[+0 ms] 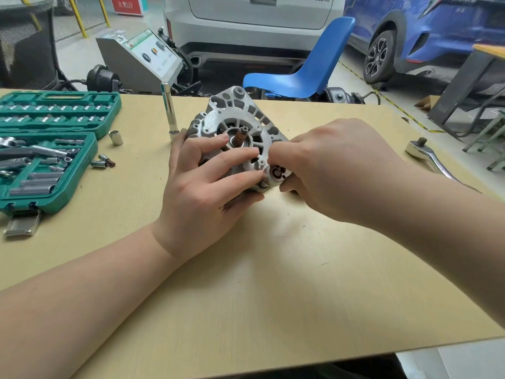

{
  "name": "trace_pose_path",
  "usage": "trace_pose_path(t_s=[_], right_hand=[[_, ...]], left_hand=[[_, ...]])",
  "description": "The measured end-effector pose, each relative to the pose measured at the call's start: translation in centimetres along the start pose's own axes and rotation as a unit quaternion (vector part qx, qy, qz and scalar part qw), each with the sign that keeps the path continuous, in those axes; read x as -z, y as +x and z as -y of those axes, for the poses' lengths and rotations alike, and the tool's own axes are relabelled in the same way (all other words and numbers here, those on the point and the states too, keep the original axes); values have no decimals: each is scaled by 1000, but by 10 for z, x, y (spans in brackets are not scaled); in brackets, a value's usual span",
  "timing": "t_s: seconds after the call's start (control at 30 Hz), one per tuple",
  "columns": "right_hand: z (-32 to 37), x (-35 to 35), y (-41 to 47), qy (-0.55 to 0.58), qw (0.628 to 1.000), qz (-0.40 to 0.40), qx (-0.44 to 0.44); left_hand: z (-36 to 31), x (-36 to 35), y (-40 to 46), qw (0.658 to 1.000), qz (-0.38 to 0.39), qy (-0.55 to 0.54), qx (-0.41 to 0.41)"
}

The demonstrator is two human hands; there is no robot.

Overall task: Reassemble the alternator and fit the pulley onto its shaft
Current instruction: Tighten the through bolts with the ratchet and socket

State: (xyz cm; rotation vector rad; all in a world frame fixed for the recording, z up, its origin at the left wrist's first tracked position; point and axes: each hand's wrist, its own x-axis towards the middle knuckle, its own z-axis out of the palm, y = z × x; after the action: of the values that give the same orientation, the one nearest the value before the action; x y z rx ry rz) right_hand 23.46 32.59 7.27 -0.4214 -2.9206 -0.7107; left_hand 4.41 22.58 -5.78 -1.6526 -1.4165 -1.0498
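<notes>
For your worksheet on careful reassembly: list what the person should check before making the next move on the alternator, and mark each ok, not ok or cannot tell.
1. Alternator steadied on the table: ok, left hand holds it down.
2. Shaft bare, ready for a pulley: ok.
3. Small round part gripped firmly: ok, right hand pinches it at the housing's near corner.
4. Part seated in its place: cannot tell, fingers hide it.
5. Ratchet within reach: ok, lying right of the right hand.
6. Sockets available: ok, socket case open at left.
</notes>
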Motion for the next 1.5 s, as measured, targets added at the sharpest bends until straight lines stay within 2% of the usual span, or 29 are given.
trace_pose_path(t_s=[0.17,0.3,0.47,0.6,0.7,0.9,1.0,1.1,1.2,1.3,1.4,1.5], right_hand=[[6,-8,-7,86,993,-12,-76],[17,-16,-13,287,944,-7,-164],[15,-16,-16,239,962,-20,-132],[2,-7,-8,85,996,-40,5],[-2,2,2,63,995,-38,65],[-3,-6,-1,65,997,-22,26],[2,-11,-10,142,989,-3,-48],[16,-18,-16,223,966,-31,-125],[23,-22,-15,264,952,-43,-148],[16,-15,-15,267,957,-30,-113],[7,-8,-12,145,989,-33,-28],[3,-1,-5,64,995,-66,48]], left_hand=[[-3,0,1,1000,7,6,1],[-5,1,3,1000,9,5,5],[-7,4,4,1000,18,9,7],[-4,2,3,1000,18,13,1],[-2,1,0,1000,7,8,1],[-3,1,2,1000,8,1,3],[-5,1,3,1000,14,4,3],[-5,2,4,1000,14,1,9],[-7,3,4,1000,10,-3,12],[-9,5,4,1000,4,-11,21],[-8,5,5,1000,10,-14,20],[-7,5,5,1000,16,-11,15]])
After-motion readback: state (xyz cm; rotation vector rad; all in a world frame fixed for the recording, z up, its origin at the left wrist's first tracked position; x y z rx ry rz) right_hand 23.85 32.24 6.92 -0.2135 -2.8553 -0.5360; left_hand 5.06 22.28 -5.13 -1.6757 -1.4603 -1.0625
